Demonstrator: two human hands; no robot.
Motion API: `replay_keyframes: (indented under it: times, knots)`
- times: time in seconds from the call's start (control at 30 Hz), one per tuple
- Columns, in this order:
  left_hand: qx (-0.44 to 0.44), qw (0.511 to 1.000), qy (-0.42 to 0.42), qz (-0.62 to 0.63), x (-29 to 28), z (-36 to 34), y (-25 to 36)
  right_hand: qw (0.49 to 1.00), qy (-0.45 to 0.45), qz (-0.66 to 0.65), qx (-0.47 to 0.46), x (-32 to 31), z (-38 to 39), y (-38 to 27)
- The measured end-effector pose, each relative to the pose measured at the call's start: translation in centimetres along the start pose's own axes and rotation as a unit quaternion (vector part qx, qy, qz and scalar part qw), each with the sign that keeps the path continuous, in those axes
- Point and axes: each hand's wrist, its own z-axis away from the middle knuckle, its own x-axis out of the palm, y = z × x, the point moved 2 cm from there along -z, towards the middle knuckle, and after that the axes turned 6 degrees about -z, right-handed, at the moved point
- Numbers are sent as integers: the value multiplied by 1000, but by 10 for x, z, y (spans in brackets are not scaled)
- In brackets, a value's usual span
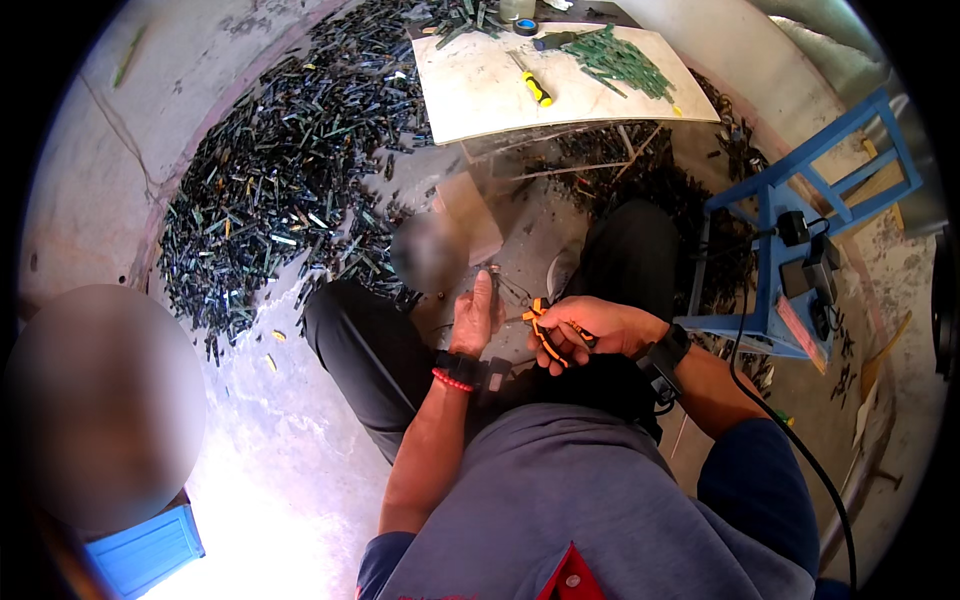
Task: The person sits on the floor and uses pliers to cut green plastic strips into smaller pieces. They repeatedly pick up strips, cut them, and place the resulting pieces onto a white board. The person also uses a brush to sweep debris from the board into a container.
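Note:
In my right hand [608, 324] I grip a pair of pliers [547, 344] with orange and black handles, between my knees. The jaws lie toward my left hand. My left hand [474, 318] is closed beside them, thumb upright. Something small and shiny shows at its fingertips, too small to make out. The two hands are apart, with only the pliers' tip between them.
A pale board table [480, 95] ahead carries a yellow screwdriver [536, 88], green strips [625, 62] and blue tape [524, 27]. Dark strips [290, 180] are heaped on the floor. A blue chair [765, 260] holds black adapters; a cable [775, 425] runs beside my right arm.

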Motion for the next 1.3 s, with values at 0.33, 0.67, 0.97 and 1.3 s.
replay_keyframes:
  times: [0.33, 0.67, 0.97, 1.3]
  knots:
    - [13, 999, 4, -32, 1, 0, 2, 994, -9, -105, 6, -7, -7, 17]
    - [17, 995, 23, -100, -1, -4, -14, 754, 298, 562, -163, 5, -12, 15]
    - [39, 998, 37, 37, 1, 6, 4, 996, 0, -49, -78, 24, -12, 10]
    - [-58, 998, 5, 35, -4, 4, 1, 987, 84, -44, -133, 24, -33, 27]
